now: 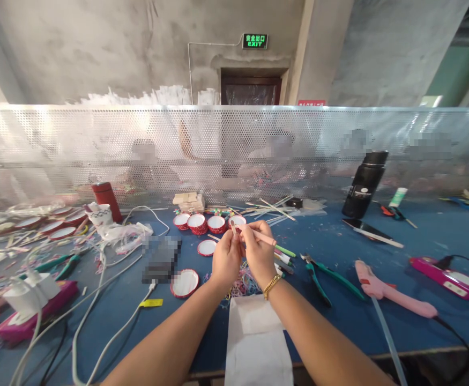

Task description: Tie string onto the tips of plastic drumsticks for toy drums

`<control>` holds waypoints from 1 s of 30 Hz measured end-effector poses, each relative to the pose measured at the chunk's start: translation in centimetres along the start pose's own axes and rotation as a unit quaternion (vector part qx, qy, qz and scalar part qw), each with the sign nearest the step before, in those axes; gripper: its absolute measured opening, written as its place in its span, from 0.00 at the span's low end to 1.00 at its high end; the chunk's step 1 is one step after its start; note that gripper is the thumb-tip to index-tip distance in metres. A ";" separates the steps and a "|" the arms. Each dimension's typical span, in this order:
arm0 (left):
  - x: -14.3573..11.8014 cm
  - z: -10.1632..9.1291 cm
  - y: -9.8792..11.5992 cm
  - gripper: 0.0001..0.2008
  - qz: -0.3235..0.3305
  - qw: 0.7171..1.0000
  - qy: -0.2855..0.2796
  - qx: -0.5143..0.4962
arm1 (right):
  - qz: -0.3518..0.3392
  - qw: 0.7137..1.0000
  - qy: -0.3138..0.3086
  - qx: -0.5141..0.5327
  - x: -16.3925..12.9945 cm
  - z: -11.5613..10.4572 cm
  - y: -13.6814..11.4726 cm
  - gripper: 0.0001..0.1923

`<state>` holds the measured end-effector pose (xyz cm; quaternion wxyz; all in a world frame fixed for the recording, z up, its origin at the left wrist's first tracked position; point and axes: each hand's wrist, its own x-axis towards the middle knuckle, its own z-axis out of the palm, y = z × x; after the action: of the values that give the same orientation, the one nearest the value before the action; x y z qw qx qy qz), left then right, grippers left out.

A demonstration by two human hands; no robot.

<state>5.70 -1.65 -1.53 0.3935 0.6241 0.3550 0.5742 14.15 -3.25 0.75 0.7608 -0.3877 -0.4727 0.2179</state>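
I gripped a thin pink stick (258, 234) between both hands, left hand (226, 258) and right hand (259, 253) pinching it above the blue table (419, 236), near green pliers (323, 274).

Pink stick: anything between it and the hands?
Nothing visible. Both the left hand and right hand already pinch the pink stick directly, raised above the blue table. The red-rimmed lids sit behind, the green pliers off to the right.

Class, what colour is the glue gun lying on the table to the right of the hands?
Pink; the glue gun shows best in the head view.
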 end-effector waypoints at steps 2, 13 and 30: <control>0.0 0.0 0.0 0.22 0.001 1.000 -0.005 -0.006 | 0.000 1.000 0.001 0.003 0.0 0.0 -0.1 0.14; 0.0 0.0 -0.1 0.22 -0.001 1.000 -0.001 0.004 | 0.006 1.000 0.004 0.008 0.0 0.0 -0.1 0.14; 0.0 0.0 -0.2 0.22 0.005 1.000 -0.005 -0.002 | 0.000 1.000 0.002 0.021 -0.1 0.1 -0.3 0.14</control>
<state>5.73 -1.62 -1.69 0.3940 0.6276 0.3489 0.5737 14.04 -3.46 0.98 0.7697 -0.3724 -0.4663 0.2267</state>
